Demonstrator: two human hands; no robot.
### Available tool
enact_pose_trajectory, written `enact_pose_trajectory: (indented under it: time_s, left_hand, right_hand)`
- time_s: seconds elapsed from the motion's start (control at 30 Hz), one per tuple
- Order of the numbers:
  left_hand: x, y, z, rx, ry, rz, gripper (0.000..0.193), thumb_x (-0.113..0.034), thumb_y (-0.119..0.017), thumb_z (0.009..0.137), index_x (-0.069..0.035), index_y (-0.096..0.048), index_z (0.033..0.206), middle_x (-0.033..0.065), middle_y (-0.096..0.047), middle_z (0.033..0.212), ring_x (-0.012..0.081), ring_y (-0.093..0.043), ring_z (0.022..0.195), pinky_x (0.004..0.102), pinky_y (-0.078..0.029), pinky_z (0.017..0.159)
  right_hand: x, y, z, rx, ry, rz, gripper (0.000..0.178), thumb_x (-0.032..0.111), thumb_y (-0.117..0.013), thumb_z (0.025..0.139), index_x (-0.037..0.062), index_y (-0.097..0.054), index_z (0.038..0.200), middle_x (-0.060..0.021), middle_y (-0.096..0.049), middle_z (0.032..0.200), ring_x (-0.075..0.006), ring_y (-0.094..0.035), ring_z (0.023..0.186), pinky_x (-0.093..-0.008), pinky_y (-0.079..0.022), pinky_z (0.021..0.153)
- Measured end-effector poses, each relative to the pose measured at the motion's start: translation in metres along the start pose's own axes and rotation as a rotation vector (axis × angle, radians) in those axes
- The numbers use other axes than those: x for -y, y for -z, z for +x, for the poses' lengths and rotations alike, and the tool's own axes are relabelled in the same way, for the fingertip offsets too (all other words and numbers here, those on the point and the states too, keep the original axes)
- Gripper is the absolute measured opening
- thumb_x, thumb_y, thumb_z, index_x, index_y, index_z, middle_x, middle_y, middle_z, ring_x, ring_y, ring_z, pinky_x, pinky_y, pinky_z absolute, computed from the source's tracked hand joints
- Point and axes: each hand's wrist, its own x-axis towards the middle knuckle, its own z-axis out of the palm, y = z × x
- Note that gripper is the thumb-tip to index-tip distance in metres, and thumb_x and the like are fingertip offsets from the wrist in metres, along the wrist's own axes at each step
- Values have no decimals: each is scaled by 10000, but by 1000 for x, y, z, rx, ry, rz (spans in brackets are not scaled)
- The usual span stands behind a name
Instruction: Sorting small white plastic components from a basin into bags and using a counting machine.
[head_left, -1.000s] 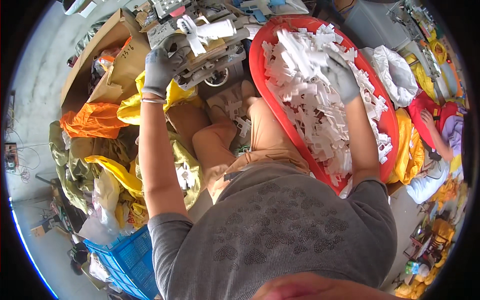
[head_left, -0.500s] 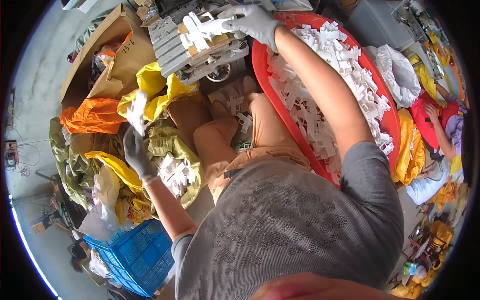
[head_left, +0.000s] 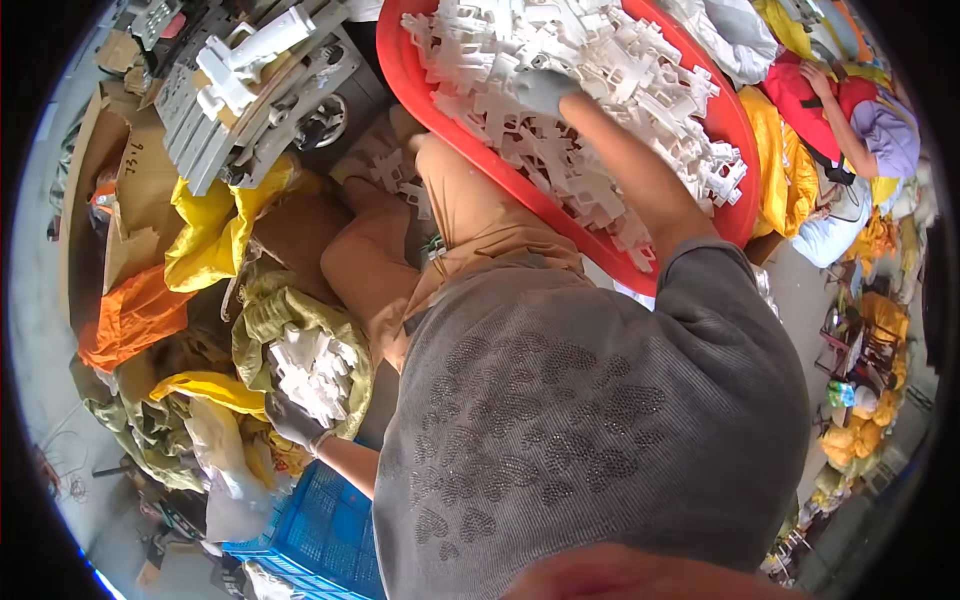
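My left hand (head_left: 292, 418), in a grey glove, is at the near edge of a green woven sack (head_left: 262, 318). White toy-gun pieces (head_left: 312, 372) fill the sack's mouth beside it; its fingers look loose and hold no clear piece. My gloved right hand (head_left: 545, 92) reaches over a large red tub (head_left: 742, 120) heaped with white toy-gun pieces (head_left: 610, 60). That hand is smeared by motion, so its grip does not show. A white toy gun (head_left: 250, 62) lies on a block on a grey slatted machine (head_left: 190, 140), with neither hand on it.
Left of the sack are a yellow bag (head_left: 205, 240), an orange bag (head_left: 135, 325) and an open cardboard box (head_left: 135, 215). A blue plastic crate (head_left: 335, 530) stands below my left forearm. At the far right another person in purple (head_left: 885, 140) sits near yellow sacks.
My right hand has left the toy gun on the machine and moved over the red tub. My left hand has come down to the sack; the white piece it held is no longer in it.
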Motion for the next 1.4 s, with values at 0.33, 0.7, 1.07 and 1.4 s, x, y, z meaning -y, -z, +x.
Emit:
enact_pose_trajectory:
  time_s: [0.33, 0.7, 1.07, 1.4]
  left_hand:
    - [-79, -32, -24, 287, -287, 97, 315, -240, -510, 916, -54, -623, 1142, 116, -635, 1146, 236, -627, 989, 318, -495, 828]
    - [-94, -42, -45, 258, -384, 142, 244, -190, -568, 870, -49, -660, 1046, 139, -673, 974, 222, -653, 855, 296, -502, 766]
    - [-151, -59, -19, 252, -687, -61, 222, -160, -589, 861, -37, -665, 1030, 139, -670, 997, 269, -646, 932, 331, -486, 827]
    - [-342, -58, 9, 134, -1077, -120, 293, -168, -644, 828, -58, -618, 1099, 136, -642, 1062, 305, -607, 984, 356, -478, 833]
  right_hand:
    - [-25, -87, -4, -325, -2, -192, 606, 16, -490, 770, 278, -473, 1317, -33, -380, 1401, -318, -394, 1262, -414, -374, 1014]
    - [-94, -87, -35, -157, 239, 724, 294, 300, -481, 938, 113, -587, 1139, 5, -567, 951, -106, -542, 791, -280, -463, 613]
    - [-92, -110, -41, -184, -90, 696, 429, 232, -656, 771, 23, -558, 1133, -167, -632, 977, -254, -608, 866, -336, -474, 781]
    - [-66, -55, -81, -126, 4, 1296, 305, 86, -588, 873, 51, -535, 1171, -43, -592, 1004, -114, -568, 844, -244, -477, 752]
